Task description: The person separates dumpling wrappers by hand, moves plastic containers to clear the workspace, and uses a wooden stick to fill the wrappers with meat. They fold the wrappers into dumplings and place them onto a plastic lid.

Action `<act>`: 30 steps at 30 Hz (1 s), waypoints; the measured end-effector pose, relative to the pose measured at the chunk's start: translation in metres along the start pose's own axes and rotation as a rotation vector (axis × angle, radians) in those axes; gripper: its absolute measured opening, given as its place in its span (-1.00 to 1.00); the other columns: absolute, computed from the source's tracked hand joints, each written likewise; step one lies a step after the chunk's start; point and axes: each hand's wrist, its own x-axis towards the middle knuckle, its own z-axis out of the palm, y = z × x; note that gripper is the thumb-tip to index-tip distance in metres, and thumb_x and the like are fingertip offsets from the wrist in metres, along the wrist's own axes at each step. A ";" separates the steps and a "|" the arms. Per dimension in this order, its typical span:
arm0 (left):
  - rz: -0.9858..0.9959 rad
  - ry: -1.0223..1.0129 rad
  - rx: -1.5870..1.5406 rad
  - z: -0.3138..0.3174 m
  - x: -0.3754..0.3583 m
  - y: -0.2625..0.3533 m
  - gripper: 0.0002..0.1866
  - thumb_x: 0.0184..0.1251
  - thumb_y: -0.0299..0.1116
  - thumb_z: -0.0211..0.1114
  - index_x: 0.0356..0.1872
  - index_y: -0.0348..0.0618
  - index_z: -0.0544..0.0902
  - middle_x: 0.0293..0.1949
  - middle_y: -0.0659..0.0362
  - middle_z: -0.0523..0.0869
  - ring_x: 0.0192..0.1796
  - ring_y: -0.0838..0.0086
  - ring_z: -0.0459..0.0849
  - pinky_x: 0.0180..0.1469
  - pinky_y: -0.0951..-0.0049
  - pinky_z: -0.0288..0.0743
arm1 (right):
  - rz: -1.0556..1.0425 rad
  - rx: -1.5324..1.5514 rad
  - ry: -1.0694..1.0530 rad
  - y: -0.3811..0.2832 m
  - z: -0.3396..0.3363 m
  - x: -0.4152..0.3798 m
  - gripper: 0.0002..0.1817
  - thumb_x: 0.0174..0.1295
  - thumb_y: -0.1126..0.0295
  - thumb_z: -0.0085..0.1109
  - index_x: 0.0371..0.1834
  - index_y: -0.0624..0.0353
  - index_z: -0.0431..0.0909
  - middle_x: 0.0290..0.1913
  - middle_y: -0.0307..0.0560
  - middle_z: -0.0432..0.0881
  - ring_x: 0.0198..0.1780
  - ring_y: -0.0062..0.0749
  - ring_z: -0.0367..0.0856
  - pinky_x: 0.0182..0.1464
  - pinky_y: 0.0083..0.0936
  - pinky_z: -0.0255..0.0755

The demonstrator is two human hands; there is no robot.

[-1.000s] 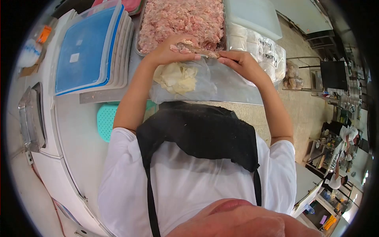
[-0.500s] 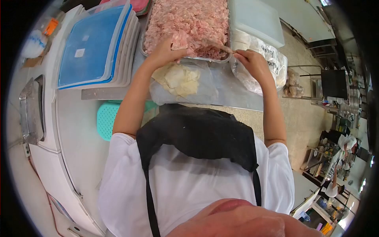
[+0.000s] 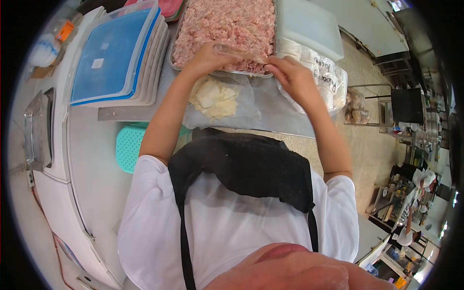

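A deep clear tray [image 3: 172, 60] full of pink minced meat [image 3: 227, 21] stands at the table's front. My left hand [image 3: 205, 63] is cupped over its near edge, fingers curled around a clump of minced meat that is now mostly hidden. My right hand [image 3: 292, 77] grips the handle end of a meat-smeared, spoon-like tool [image 3: 241, 52]. The tool lies across the tray's near corner, its broad end over my left fingers. Just below the tray, pale thin dough sheets [image 3: 215, 98] lie piled on a clear plastic bag [image 3: 249, 104].
Blue-lidded containers [image 3: 113, 53] are stacked at the left. Right of the tray are bagged white packs with black writing [image 3: 328, 79] and a translucent container [image 3: 309, 24]. A turquoise perforated basket [image 3: 129, 149] sits below the table edge. People work far off at the right.
My right hand has moved left and the tool now reaches over my left fingers, where the meat clump showed before. My left hand stays at the tray's near edge.
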 end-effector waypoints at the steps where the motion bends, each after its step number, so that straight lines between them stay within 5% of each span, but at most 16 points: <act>1: 0.032 -0.009 0.034 0.000 0.001 0.002 -0.52 0.06 -0.24 0.50 -0.03 -0.28 0.61 -0.35 0.20 0.68 -0.38 0.58 0.58 -0.32 0.51 0.48 | 0.027 -0.026 -0.041 0.014 0.021 -0.001 -0.72 0.32 0.12 0.13 -0.06 -0.01 0.64 -0.33 -0.01 0.65 -0.29 -0.04 0.65 -0.30 -0.20 0.51; 5: 0.074 -0.100 -0.001 -0.002 -0.008 0.015 -0.43 0.04 -0.15 0.53 0.00 -0.29 0.57 -0.28 0.15 0.71 -0.38 0.55 0.61 -0.33 0.50 0.50 | 0.188 -0.229 -0.345 0.074 0.024 -0.012 -0.65 0.33 0.03 0.08 -0.09 0.01 0.67 -0.33 0.05 0.68 -0.24 0.03 0.65 -0.24 -0.17 0.52; 9: 0.080 0.027 0.094 0.000 -0.027 0.031 -0.46 0.06 -0.25 0.50 0.04 -0.32 0.59 -0.23 0.13 0.67 -0.24 0.50 0.63 -0.12 0.43 0.54 | 0.359 0.153 -0.157 0.056 -0.028 -0.021 -0.62 0.31 0.08 0.16 0.00 0.10 0.67 -0.16 0.11 0.71 -0.18 -0.06 0.69 -0.10 -0.35 0.53; 12: 0.278 0.044 0.269 0.007 -0.028 0.041 -0.41 0.05 -0.20 0.51 0.07 -0.32 0.58 -0.13 0.06 0.69 -0.07 0.39 0.64 0.08 0.38 0.49 | 0.307 0.437 -0.188 0.024 -0.036 -0.019 -0.62 0.31 0.12 0.18 0.02 0.16 0.65 -0.13 0.11 0.71 -0.16 -0.14 0.70 -0.05 -0.40 0.51; 15: 0.372 -0.032 0.318 0.010 -0.018 0.027 -0.35 0.01 -0.12 0.53 0.08 -0.33 0.57 -0.03 -0.02 0.69 0.09 0.31 0.61 0.22 0.33 0.40 | 0.204 0.373 -0.321 0.023 -0.025 -0.015 -0.63 0.33 0.13 0.17 0.03 0.16 0.65 -0.12 0.06 0.71 -0.14 -0.21 0.69 -0.04 -0.43 0.50; 18: 0.263 -0.029 0.313 0.015 -0.018 0.026 -0.29 -0.03 -0.04 0.55 0.08 -0.34 0.57 0.04 -0.06 0.66 0.15 0.28 0.59 0.23 0.33 0.39 | 0.098 0.189 -0.278 0.019 -0.051 -0.005 -0.68 0.32 0.17 0.18 -0.01 0.13 0.65 -0.23 0.02 0.68 -0.25 -0.13 0.64 -0.14 -0.37 0.50; 21: 0.166 0.116 0.344 0.023 -0.022 0.023 -0.26 -0.03 -0.01 0.55 0.08 -0.37 0.57 0.05 -0.07 0.64 0.12 0.28 0.59 0.21 0.31 0.39 | 0.044 0.114 -0.142 0.009 -0.047 -0.016 -0.71 0.30 0.24 0.21 0.00 0.14 0.64 -0.28 0.00 0.65 -0.33 -0.20 0.61 -0.22 -0.40 0.47; 24: 0.303 0.098 0.396 0.024 -0.021 0.025 -0.26 -0.03 -0.02 0.56 0.10 -0.35 0.56 0.03 -0.07 0.64 -0.03 0.37 0.64 0.03 0.35 0.51 | -0.041 0.094 -0.148 0.024 -0.039 -0.012 -0.72 0.31 0.13 0.16 -0.06 0.00 0.67 -0.37 -0.05 0.62 -0.30 -0.09 0.64 -0.24 -0.28 0.50; 30: 0.064 0.084 0.082 0.030 -0.037 0.035 -0.36 0.01 -0.17 0.56 0.11 -0.26 0.56 -0.04 0.07 0.64 -0.32 0.56 0.62 -0.35 0.56 0.53 | 0.064 0.317 -0.202 0.017 -0.053 -0.014 -0.67 0.36 0.14 0.12 -0.02 0.14 0.64 -0.16 0.07 0.68 -0.14 -0.05 0.65 -0.07 -0.35 0.50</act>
